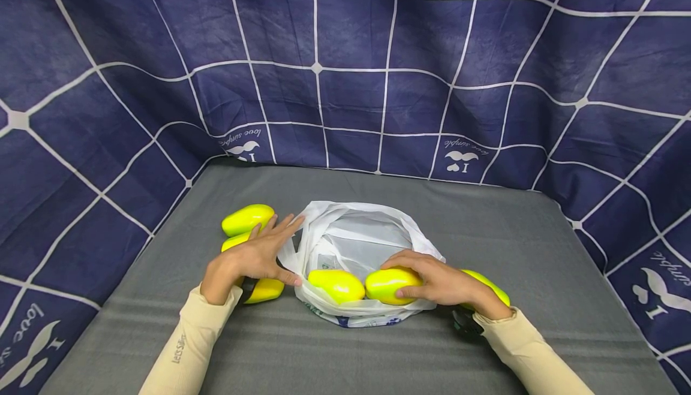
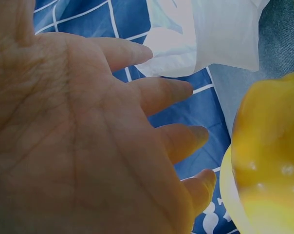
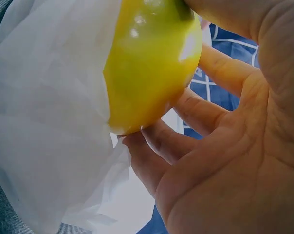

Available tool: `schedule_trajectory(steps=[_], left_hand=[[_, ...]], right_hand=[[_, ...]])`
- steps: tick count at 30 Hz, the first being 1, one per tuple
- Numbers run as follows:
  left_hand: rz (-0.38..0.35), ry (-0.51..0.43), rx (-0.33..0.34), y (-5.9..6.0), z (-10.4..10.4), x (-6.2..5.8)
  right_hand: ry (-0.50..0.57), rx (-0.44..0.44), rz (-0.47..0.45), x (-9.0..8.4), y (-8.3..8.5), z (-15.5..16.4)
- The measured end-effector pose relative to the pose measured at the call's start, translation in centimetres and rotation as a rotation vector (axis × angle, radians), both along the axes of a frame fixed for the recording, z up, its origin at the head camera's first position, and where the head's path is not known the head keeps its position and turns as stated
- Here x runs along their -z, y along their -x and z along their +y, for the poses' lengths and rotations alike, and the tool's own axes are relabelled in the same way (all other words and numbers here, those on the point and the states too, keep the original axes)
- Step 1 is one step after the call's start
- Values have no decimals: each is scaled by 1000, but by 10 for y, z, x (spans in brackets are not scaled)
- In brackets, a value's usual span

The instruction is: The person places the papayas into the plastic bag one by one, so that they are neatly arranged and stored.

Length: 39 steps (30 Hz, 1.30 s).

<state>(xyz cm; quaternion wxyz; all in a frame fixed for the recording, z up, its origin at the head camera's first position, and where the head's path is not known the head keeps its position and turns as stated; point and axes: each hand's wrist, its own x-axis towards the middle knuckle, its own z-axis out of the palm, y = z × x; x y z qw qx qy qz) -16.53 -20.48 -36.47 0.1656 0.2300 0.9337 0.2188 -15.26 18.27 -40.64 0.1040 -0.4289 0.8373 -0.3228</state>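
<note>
With my right hand (image 1: 439, 278) I am gripping a yellow-green fruit (image 1: 387, 287) at the lower middle of the head view, thumb bent along its near side and fingers curving over the far side. My left hand (image 1: 254, 257) is holding nothing; its fingers are reaching out nearly straight and spread, and its thumb tip is resting at the left rim of the white plastic bag (image 1: 385, 210).

My knuckles are hiding the right end of the gripped fruit, and in the right wrist view the bag's film is covering part of it. A second fruit (image 1: 337, 286) is lying just left of it inside the bag's mouth, film folding over its lower edge. Print on the bag's front is creasing too much for reading. At the left of the frame, an upper fruit (image 1: 247, 220) is showing almost whole, a middle fruit (image 1: 233, 243) is mostly disappearing behind my left hand, and a lower fruit (image 1: 268, 291) is partly hiding under it. My right wrist is covering some of the right-hand fruit (image 1: 491, 286). The frame's bottom edge is cutting off both cream sleeves (image 1: 186, 341).

Counting, I am seeing six fruits: two in the bag's mouth, three at left, one at right. One bag is standing on one grey cloth (image 1: 324, 359), and a navy gridded curtain (image 1: 351, 29) is hanging behind.
</note>
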Motion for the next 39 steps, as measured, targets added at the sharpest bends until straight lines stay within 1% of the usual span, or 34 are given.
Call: schedule_trajectory(steps=[11,17,29,33,39], left_hand=[[1,1,-4,-1,-1,0],[-6,-3,-8,-1,0,0],[-10,-3,-12,-2,0,-1],[-11,-3,-13,-2,1,-1],[-11,0,-12,-1,1,-1]], right_hand=[[-7,20,29,-2,-1,0],[21,42,48,-3,-1,1],[107,155,29,-15,-4,19],[108,194,17,-17,-5,25],[112,236,37,-18,-7,39]])
